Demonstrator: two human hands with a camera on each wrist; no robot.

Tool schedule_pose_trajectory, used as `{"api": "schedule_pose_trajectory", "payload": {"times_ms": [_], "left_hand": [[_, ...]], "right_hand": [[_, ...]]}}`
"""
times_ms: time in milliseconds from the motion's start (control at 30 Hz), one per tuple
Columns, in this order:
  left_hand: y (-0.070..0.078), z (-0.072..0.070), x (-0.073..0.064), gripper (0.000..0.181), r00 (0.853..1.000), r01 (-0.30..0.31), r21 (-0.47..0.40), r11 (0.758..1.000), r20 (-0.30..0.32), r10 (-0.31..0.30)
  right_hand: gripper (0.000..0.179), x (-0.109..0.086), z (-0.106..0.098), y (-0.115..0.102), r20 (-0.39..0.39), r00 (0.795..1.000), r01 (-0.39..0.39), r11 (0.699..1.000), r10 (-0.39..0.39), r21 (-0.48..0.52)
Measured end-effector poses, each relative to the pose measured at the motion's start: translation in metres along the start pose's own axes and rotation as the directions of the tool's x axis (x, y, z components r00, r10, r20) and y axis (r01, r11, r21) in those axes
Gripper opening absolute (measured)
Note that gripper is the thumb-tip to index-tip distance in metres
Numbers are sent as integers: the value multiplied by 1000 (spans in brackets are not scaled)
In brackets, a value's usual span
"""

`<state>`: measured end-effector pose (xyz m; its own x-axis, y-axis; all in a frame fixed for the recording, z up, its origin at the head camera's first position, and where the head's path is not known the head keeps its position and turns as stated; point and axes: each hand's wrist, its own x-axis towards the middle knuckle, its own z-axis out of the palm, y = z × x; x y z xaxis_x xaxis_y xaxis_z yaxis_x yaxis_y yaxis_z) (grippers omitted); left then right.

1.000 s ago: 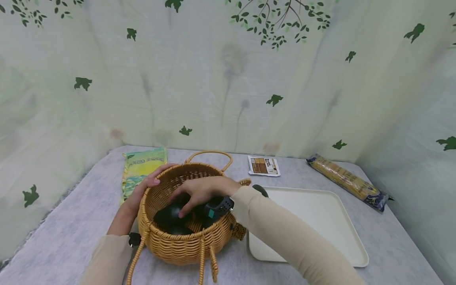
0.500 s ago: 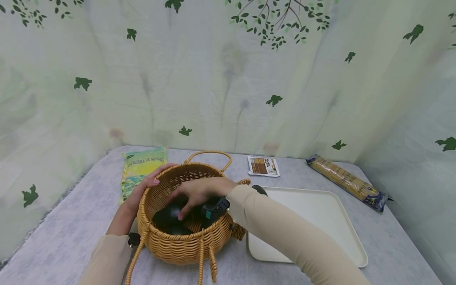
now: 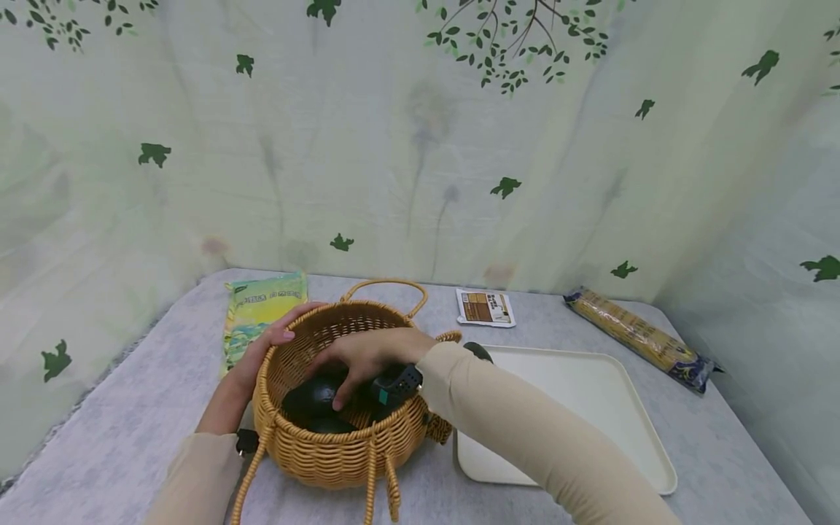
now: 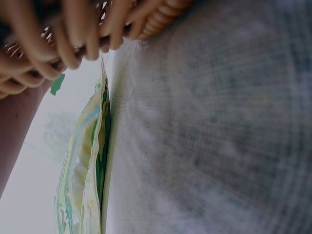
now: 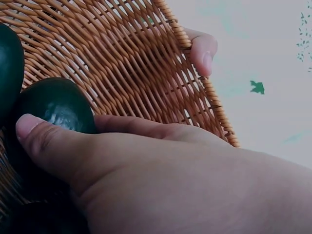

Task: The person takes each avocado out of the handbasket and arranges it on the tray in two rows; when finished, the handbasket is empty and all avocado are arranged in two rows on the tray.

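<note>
The wicker basket (image 3: 328,459) stands tilted slightly, its opening toward me. My left hand (image 3: 257,351) grips its left rim, the thumb over the edge and the other fingers hidden outside the weave. Inside, my right hand (image 3: 370,351) holds a glossy dark green avocado (image 3: 308,399). The right wrist view shows the thumb across this avocado (image 5: 61,102) and a finger along its far side; the other fingertips are hidden. Another avocado (image 3: 329,425) lies below it, and one more dark green avocado (image 5: 9,63) shows at the left edge of the right wrist view.
A cream tray (image 3: 590,408) lies right of the basket, partly under my right sleeve (image 3: 525,430). Behind are a green-yellow bag (image 3: 265,295), a small white-brown packet (image 3: 485,308) and a long gold-blue package (image 3: 639,335). Rope handles (image 3: 392,474) hang at the basket's front.
My right hand and forearm have shifted slightly left inside the basket, and the thumb has moved a little on the avocado. The left hand and basket have stayed in place.
</note>
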<state>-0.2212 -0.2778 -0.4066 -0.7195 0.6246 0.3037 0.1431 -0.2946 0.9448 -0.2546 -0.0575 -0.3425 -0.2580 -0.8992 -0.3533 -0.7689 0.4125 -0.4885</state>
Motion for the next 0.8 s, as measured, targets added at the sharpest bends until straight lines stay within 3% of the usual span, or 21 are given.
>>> {"api": "schedule_pose_trajectory", "payload": {"times_ms": [167, 467, 800], "left_hand": [[1, 1, 1, 58, 1000, 3, 29, 1000, -17, -2], [-4, -5, 2, 63, 999, -16, -12, 1000, 34, 16], [-1, -3, -1, 63, 999, 27, 10, 1000, -20, -27]], "right_hand": [[67, -1, 0, 0, -4, 1000, 1, 1000, -2, -17], [65, -3, -2, 1, -6, 1000, 23, 1000, -23, -10], [62, -7, -3, 2, -56, 997, 60, 998, -58, 29]]}}
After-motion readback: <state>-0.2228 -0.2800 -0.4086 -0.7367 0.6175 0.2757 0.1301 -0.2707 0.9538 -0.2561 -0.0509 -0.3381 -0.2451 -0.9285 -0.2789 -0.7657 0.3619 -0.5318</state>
